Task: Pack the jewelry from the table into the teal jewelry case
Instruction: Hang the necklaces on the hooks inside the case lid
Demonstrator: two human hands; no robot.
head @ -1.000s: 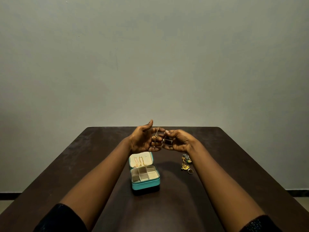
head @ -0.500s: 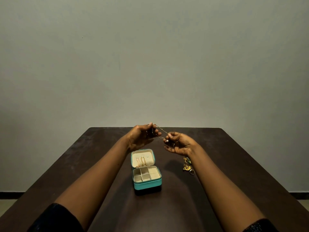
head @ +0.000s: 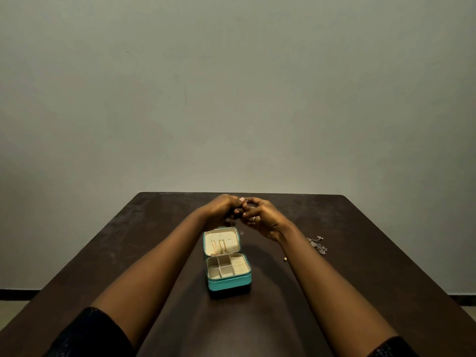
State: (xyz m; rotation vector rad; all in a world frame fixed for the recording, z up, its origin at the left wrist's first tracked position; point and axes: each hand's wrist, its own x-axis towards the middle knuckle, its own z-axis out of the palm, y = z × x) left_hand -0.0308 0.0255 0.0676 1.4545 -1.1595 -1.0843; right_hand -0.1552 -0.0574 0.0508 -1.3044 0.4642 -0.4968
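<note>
left hand [head: 222,208] and right hand [head: 262,217] are meeting fingertip to fingertip, curled, pinching a small item [head: 246,201], kind unclear. open teal jewelry case [head: 229,283] is sitting just below them, lid end closest, left hand nearer.

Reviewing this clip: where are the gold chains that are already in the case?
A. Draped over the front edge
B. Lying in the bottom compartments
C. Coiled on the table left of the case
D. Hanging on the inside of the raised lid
D: the gold chains hang down the cream inner face of the raised lid of the teal jewelry case, and its bottom compartments look empty.
</note>
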